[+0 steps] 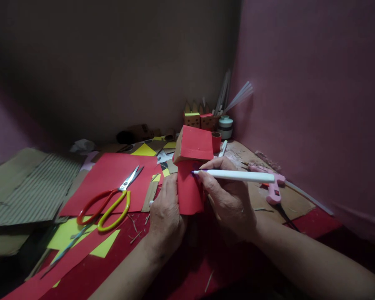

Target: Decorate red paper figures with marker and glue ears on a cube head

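In the middle of the head view stands a red paper tube (190, 196) topped by a slanted red roof (196, 139) with a cardboard edge. My left hand (167, 210) is closed around the tube's left side and steadies it. A white felt-tip pen (240, 175) with a purple tip is pinched in my right hand (228, 200). Its tip touches or nearly touches the tube just below the roof, by a small dark mark. The far side of the tube and some of my fingers are hidden.
Scissors (124, 189) with red and yellow handles lie on a red sheet (100, 179) at left, near corrugated cardboard (39, 187). A pink glue gun (273, 187) rests at right. Small cardboard boxes (192, 120), glue sticks (240, 96) and a lidded jar (225, 127) stand behind.
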`<state>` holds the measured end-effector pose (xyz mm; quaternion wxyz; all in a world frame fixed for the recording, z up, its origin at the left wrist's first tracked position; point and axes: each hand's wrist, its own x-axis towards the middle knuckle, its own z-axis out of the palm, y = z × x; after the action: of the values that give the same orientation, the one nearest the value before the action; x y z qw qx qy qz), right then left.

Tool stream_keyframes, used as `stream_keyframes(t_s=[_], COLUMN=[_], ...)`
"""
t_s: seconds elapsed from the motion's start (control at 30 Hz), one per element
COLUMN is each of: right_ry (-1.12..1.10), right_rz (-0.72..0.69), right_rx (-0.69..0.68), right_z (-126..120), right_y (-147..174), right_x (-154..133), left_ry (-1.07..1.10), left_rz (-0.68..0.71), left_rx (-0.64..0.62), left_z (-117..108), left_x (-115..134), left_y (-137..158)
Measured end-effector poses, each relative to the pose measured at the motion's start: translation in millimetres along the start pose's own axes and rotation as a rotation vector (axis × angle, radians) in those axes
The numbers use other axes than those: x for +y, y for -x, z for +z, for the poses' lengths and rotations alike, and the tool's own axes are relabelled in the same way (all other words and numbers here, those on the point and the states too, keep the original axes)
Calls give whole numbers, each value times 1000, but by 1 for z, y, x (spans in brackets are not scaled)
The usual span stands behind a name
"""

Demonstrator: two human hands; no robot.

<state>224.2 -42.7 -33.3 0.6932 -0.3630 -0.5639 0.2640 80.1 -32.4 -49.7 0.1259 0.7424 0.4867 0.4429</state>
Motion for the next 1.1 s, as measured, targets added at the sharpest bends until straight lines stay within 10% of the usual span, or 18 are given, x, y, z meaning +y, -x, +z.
stream_keyframes(t_s=[1.1], right_ry=[-144], right_rz=[-32], right_rx=[3], right_z=[-4], right_y=[-3], right_x=[0], left_ry=[180], left_rz=[-226], left_rx=[-62], left_z=[0], left_x=[0], left_y=[-3])
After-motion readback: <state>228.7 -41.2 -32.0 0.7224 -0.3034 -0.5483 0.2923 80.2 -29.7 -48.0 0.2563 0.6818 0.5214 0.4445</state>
